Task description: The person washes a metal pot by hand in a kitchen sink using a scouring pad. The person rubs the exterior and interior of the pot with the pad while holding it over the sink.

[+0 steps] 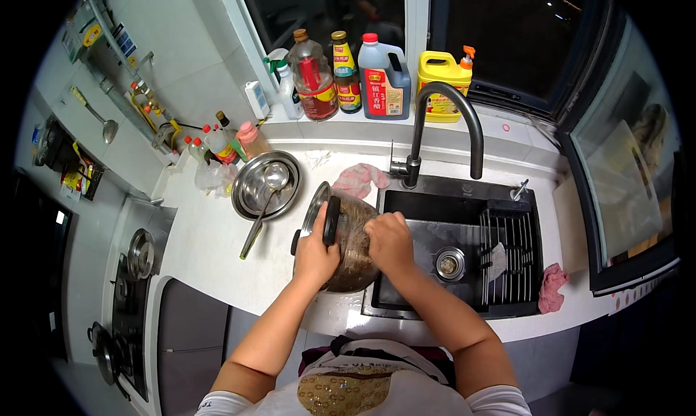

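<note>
A steel pot (354,231) with black handles stands tipped on its side at the sink's left edge, its brown-stained underside facing right. My left hand (317,258) is closed on the pot's rim side, right beside the upper black handle (331,220). Against the stained base presses my right hand (391,248), its fingers curled; whatever they may hold is hidden. Behind the pot lies a crumpled pink-and-white cloth (360,179). To its left, a steel ladle (276,176) rests in stacked steel bowls (246,192), its handle sticking out toward me.
The black sink (428,289) has a tall dark faucet (475,137) and a wire drying rack (509,260). Several bottles line the sill, among them a yellow jug (440,82). A pink rag (553,288) lies at the sink's right, near the open window (623,191). A stove (129,307) is far left.
</note>
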A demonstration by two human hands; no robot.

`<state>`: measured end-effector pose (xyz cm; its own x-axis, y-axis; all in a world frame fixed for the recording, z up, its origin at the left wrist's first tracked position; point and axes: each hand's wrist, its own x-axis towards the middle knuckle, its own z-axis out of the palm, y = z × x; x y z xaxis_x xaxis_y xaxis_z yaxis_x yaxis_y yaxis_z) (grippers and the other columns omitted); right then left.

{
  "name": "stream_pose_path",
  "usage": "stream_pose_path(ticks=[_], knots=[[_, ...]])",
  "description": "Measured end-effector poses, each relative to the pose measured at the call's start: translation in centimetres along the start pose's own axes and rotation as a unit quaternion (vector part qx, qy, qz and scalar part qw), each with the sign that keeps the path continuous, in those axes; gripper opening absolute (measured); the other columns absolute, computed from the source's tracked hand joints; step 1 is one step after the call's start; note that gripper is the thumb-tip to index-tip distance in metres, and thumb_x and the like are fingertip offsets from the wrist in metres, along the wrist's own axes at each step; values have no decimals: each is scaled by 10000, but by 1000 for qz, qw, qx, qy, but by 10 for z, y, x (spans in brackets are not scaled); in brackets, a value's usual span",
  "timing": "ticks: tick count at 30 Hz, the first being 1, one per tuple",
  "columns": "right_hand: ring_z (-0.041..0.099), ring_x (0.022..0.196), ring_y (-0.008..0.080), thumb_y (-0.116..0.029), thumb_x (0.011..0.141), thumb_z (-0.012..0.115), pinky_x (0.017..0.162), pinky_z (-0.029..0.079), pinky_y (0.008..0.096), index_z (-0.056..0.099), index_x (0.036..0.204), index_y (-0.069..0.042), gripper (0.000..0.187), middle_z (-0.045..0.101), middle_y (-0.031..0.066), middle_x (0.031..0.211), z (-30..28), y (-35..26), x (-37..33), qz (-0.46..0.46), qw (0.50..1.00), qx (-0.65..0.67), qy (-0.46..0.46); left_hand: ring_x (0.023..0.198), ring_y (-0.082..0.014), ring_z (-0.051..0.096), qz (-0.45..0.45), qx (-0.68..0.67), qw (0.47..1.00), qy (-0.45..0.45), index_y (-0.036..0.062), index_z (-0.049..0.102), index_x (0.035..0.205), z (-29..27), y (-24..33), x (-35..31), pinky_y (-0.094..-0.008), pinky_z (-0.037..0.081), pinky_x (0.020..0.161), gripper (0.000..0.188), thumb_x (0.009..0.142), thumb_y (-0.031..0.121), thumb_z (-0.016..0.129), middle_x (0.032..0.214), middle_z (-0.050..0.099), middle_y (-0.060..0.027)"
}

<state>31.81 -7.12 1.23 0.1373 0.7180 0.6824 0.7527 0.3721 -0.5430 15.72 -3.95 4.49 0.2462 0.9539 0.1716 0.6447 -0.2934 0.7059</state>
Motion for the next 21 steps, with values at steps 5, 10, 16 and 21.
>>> stream_pose_path(ticks=[5, 10, 16, 21], knots=[[554, 740, 309, -12, 744, 571, 691, 449, 414, 619, 747, -70, 76, 596, 114, 767, 6, -6, -6, -34, 998, 39, -24, 678, -450, 616, 0, -11, 1000, -8, 184, 337, 1450, -4, -3, -1, -494, 481, 618, 688, 823, 87, 603, 692, 608, -270], [552, 761, 323, -73, 773, 623, 701, 453, 417, 654, 775, -55, 36, 596, 104, 764, 9, 1, 4, 5, 1000, 29, -1, 671, -457, 610, 20, 13, 1000, 2, 195, 368, 1431, 1, -6, -3, -493, 475, 600, 649, 833, 101, 601, 687, 604, -271], [547, 748, 316, -31, 755, 603, 677, 464, 407, 635, 770, -59, 45, 582, 93, 781, 5, 15, 6, 58, 998, -2, 18, 676, -453, 614, 20, 3, 1000, 12, 203, 388, 1421, 0, -2, -3, -491, 477, 605, 625, 843, 133, 615, 695, 606, -276], [572, 785, 314, -59, 753, 636, 719, 461, 420, 664, 795, -61, 50, 608, 113, 818, 10, 7, -16, 21, 1000, -6, -6, 686, -461, 611, 4, 5, 1000, 13, 200, 392, 1420, -1, -5, 6, -503, 479, 618, 619, 844, 155, 613, 717, 616, -278]])
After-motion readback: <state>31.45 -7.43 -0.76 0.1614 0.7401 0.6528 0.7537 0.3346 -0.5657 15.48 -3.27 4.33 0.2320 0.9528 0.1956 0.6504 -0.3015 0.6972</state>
